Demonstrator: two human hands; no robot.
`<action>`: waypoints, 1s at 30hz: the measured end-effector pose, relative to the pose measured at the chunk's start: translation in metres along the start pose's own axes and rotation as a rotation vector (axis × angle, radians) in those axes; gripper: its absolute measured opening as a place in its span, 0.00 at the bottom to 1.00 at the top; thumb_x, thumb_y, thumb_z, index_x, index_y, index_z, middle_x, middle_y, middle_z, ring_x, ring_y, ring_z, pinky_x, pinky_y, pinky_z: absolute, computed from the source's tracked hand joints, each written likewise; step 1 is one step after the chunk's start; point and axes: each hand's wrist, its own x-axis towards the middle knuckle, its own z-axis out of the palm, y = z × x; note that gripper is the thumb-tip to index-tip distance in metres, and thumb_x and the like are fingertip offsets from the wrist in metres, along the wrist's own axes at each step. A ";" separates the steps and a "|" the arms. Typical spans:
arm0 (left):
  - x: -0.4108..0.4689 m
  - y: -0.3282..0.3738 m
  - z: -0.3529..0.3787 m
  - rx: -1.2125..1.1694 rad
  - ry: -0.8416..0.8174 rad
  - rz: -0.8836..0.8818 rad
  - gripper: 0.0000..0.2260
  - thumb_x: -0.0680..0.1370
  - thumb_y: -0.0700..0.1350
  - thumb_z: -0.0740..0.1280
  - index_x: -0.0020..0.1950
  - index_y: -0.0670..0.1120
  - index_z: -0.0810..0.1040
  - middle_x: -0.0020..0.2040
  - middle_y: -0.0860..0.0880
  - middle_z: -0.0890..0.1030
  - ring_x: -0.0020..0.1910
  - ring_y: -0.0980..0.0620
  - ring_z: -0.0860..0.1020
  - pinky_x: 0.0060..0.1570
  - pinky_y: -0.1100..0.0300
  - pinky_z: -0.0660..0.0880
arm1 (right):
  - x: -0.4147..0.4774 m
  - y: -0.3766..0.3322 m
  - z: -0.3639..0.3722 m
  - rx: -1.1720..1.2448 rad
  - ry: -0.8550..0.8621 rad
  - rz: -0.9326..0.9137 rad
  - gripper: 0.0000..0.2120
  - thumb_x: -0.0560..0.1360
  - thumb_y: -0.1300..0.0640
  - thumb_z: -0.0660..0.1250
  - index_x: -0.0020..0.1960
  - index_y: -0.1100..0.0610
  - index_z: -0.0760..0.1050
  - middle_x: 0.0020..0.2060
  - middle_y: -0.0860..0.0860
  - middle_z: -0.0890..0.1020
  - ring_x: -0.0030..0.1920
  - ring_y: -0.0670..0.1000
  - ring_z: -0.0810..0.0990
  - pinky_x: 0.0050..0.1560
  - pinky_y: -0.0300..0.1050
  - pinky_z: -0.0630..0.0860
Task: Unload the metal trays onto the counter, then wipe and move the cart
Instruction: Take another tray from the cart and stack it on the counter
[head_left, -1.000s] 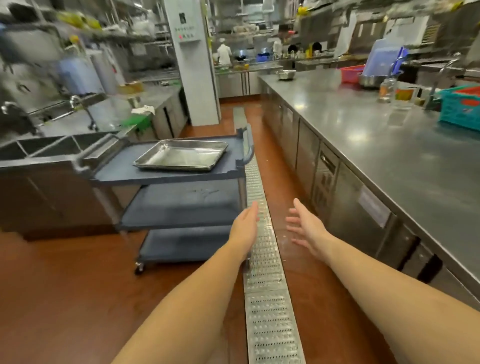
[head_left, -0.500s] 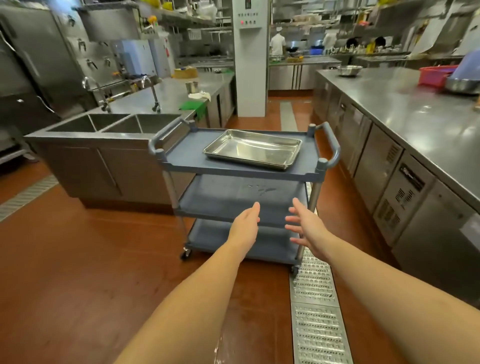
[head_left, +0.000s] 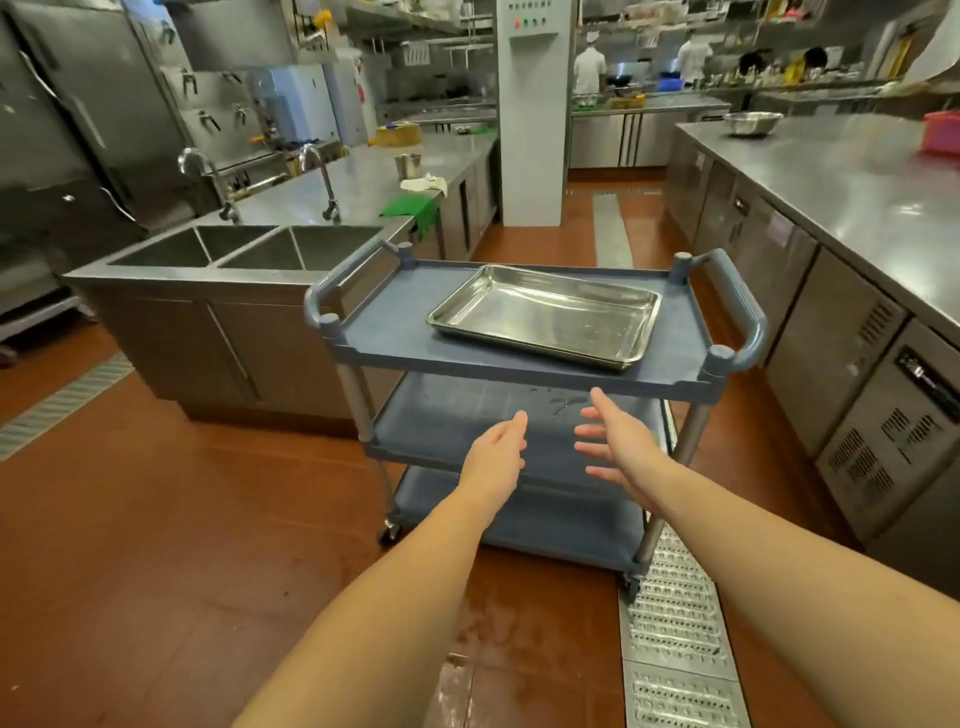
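Between sink and counter: a grey-blue three-shelf cart (head_left: 395, 332) stands on the red-brown floor (head_left: 156, 519), its near right caster at the edge of the floor drain grate (head_left: 670, 613).
Metal tray: one shallow steel tray (head_left: 545, 314) lies flat on the cart's top shelf, nearer the right handle (head_left: 748, 317) than the left; neither hand touches it.
Left hand: the left hand (head_left: 496, 457) reaches forward at the height of the middle shelf, below the top shelf's near edge, fingers straight and close together, holding nothing.
Right hand: the right hand (head_left: 618, 447) is just beside the left, palm turned inward, fingers spread and relaxed, holding nothing.
Middle shelf: water drops (head_left: 561, 402) glisten on it, just above the hands.
Counter: the long steel counter (head_left: 831, 176) runs along the right of the cart, with a steel bowl (head_left: 752, 122) and a red crate (head_left: 943, 132) at its far end.
Sink: a double sink (head_left: 249, 249) with two taps sits left of the cart; a green cloth (head_left: 410, 208) hangs over the worktop edge beyond it.
Floor: a wet patch (head_left: 493, 623) shines between the forearms.
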 end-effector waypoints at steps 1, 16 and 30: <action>0.015 0.007 -0.001 0.002 0.012 0.000 0.20 0.80 0.61 0.56 0.68 0.54 0.72 0.56 0.55 0.76 0.57 0.54 0.76 0.63 0.50 0.71 | 0.017 -0.006 0.002 0.006 -0.010 0.002 0.24 0.79 0.38 0.55 0.65 0.53 0.72 0.58 0.51 0.78 0.57 0.51 0.78 0.56 0.51 0.75; 0.185 0.076 -0.021 0.064 -0.001 -0.027 0.19 0.81 0.59 0.56 0.67 0.51 0.73 0.56 0.52 0.78 0.51 0.55 0.78 0.49 0.59 0.73 | 0.204 -0.056 0.014 -0.079 -0.037 0.070 0.21 0.78 0.38 0.56 0.58 0.52 0.76 0.53 0.51 0.81 0.53 0.51 0.80 0.51 0.49 0.75; 0.382 0.071 -0.142 0.169 -0.119 0.074 0.06 0.80 0.49 0.63 0.51 0.51 0.78 0.48 0.49 0.80 0.40 0.55 0.77 0.37 0.69 0.73 | 0.343 -0.091 0.166 -0.239 0.183 -0.008 0.07 0.77 0.53 0.64 0.48 0.56 0.78 0.42 0.51 0.81 0.36 0.47 0.80 0.36 0.39 0.72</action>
